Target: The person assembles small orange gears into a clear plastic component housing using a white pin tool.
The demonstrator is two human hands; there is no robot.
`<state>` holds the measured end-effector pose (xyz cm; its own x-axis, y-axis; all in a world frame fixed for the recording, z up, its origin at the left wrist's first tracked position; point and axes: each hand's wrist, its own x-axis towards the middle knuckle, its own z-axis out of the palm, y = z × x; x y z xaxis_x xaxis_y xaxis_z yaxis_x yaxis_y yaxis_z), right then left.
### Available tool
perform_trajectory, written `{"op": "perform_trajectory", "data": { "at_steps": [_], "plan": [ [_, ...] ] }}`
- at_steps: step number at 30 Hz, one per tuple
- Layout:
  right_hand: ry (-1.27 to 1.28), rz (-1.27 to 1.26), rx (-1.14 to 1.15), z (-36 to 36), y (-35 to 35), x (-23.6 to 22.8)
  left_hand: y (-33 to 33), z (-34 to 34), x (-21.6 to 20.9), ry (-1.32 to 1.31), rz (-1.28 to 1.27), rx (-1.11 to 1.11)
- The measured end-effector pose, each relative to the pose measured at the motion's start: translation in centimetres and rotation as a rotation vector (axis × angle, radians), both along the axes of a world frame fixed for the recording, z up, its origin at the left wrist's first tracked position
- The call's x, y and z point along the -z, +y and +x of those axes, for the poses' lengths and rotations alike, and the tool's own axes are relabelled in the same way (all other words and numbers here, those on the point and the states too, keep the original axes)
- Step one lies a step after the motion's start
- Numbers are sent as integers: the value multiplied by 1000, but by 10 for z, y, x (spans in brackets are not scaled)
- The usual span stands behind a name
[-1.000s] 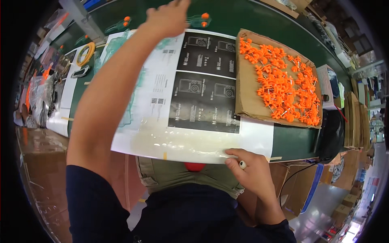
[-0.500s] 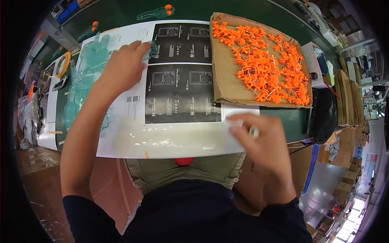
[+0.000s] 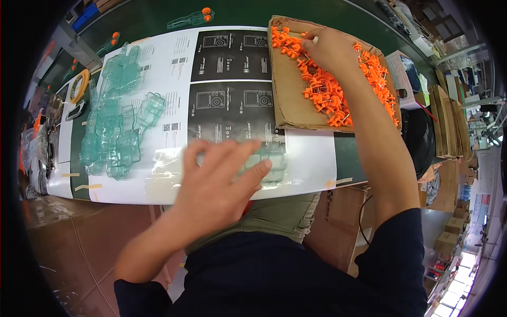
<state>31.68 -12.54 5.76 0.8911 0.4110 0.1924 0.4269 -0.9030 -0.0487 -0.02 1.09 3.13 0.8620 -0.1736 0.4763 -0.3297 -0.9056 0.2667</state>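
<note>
The green bench (image 3: pixel 364 153) carries a white and black printed sheet (image 3: pixel 227 68), and at two o'clock on it lies a cardboard tray (image 3: pixel 288 95) heaped with small orange parts (image 3: pixel 327 92). The left hand (image 3: pixel 222 179) lies spread, its grip open, on a clear plastic shell (image 3: pixel 269 158) at the sheet's near edge, with more shells (image 3: pixel 113 127) piled at nine o'clock. The right hand (image 3: pixel 330 50) pinches a small white-tipped piece (image 3: pixel 315 39) over the heap; it is best to lift one part cleanly while the flat hand steadies the shell.

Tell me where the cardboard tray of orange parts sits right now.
In the head view, the cardboard tray lies at the upper right, on the printed sheet, under the right hand.
</note>
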Motion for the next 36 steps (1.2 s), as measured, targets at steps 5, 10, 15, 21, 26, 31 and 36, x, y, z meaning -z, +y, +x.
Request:
{"op": "perform_trajectory", "data": {
  "at_steps": [5, 10, 15, 21, 26, 31, 36],
  "plan": [
    [-215, 90, -96, -10, -1, -3, -15, -21, -2, 2, -66, -28],
    [-336, 301, -179, -23, -10, -5, -17, -22, 17, 67, -76, 36],
    [-69, 566, -200, -66, -22, -25, -5, -24, 31, 222, -261, 15],
    [378, 724, -314, -148, -36, -26, 11, 3, 35, -65, -100, -141],
    [577, 845, -427, -197, -40, -8, -4, -3, 9, -66, -781, 27],
    [567, 850, -479, -211, -41, 2, -5, -11, 11, -28, -652, 40],
    [1071, 1726, -339, -208, -54, -10, -15, -13, 17, -18, -987, 78]
  ]
}}
